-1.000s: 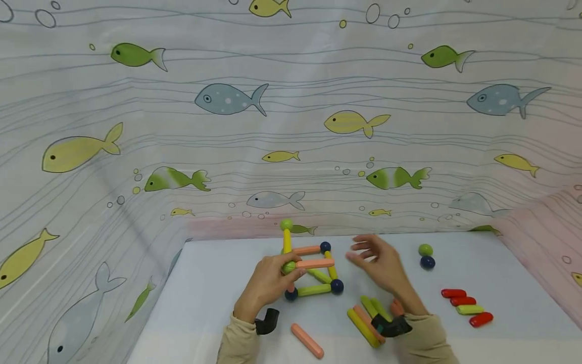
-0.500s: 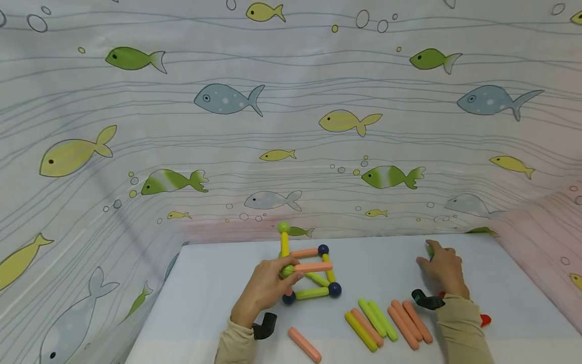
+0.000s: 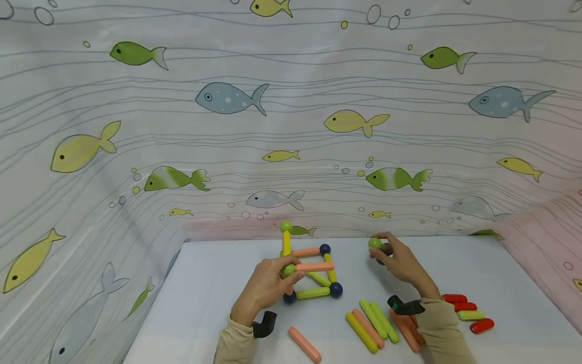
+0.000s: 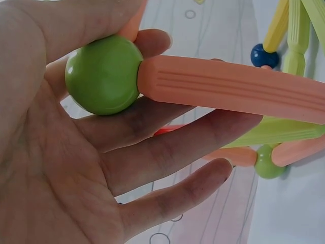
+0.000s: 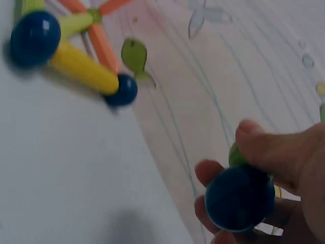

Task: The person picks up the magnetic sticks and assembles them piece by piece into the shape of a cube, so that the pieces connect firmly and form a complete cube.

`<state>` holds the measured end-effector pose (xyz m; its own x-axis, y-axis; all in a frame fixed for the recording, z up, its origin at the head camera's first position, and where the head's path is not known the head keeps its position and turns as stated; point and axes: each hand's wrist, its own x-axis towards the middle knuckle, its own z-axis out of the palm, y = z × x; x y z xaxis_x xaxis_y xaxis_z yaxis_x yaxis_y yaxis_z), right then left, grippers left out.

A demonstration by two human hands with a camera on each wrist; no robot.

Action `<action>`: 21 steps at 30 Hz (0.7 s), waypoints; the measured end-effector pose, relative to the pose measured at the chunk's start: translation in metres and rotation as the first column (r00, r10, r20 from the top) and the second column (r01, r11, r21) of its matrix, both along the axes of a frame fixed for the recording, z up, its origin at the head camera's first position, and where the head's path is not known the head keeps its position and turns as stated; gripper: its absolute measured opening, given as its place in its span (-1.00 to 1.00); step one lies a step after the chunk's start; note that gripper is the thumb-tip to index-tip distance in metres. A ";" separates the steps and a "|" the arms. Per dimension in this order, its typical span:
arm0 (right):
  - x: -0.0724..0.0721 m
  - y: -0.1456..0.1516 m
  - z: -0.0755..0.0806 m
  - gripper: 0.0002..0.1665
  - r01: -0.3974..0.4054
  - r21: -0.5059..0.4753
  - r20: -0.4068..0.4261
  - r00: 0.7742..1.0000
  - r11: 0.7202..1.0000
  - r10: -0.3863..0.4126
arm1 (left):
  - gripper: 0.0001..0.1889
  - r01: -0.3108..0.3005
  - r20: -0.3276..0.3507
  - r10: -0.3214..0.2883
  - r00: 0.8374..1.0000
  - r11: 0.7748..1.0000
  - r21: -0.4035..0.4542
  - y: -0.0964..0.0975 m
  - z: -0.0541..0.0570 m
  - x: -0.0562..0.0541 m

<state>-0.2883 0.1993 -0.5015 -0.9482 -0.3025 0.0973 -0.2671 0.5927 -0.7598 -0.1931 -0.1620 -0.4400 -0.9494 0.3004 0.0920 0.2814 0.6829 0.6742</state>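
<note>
My left hand [image 3: 263, 288] pinches a green ball [image 4: 104, 76] on a frame of magnetic sticks and balls. An orange stick [image 4: 228, 86] points right from that ball. Lower in the frame, dark blue balls [image 3: 336, 289] join yellow, green and orange sticks. A yellow stick [image 3: 286, 242] stands upright at the back, topped by another green ball [image 3: 285, 226]. To the right, apart from the frame, my right hand [image 3: 404, 260] holds a loose green ball [image 3: 375, 243] and a dark blue ball [image 5: 238, 198] together in its fingers.
On the white table [image 3: 204, 303], one orange stick [image 3: 304, 345] lies at the front. Yellow, orange and green sticks [image 3: 379, 322] lie in a group right of it, partly under the right wrist. Short red pieces [image 3: 482, 325] and a green one [image 3: 470, 315] lie farther right.
My right hand reached out to the far right, picked up the green and dark blue balls there, and has come back left with them. My left hand stays on the frame.
</note>
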 end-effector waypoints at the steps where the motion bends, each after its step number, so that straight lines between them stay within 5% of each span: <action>1: 0.003 -0.009 0.005 -0.46 -0.058 -0.033 0.000 0.998 0.998 0.058 | -0.77 0.003 0.003 -0.003 1.000 1.000 0.005 0.000 0.000 -0.001; 4: 0.010 -0.029 0.015 -0.53 -0.216 -0.117 -0.012 0.976 0.969 0.216 | -0.80 0.008 0.015 -0.008 1.000 1.000 0.016 0.000 0.001 -0.002; 8: 0.016 -0.047 0.018 -0.59 -0.319 -0.152 -0.070 0.948 0.935 0.312 | -0.80 0.007 0.012 -0.008 1.000 1.000 0.014 0.000 0.002 -0.003; 21: 0.024 -0.068 0.022 -0.50 -0.339 -0.090 -0.223 0.923 0.936 0.313 | -0.73 0.024 0.020 -0.025 0.999 0.999 0.037 -0.003 0.002 -0.008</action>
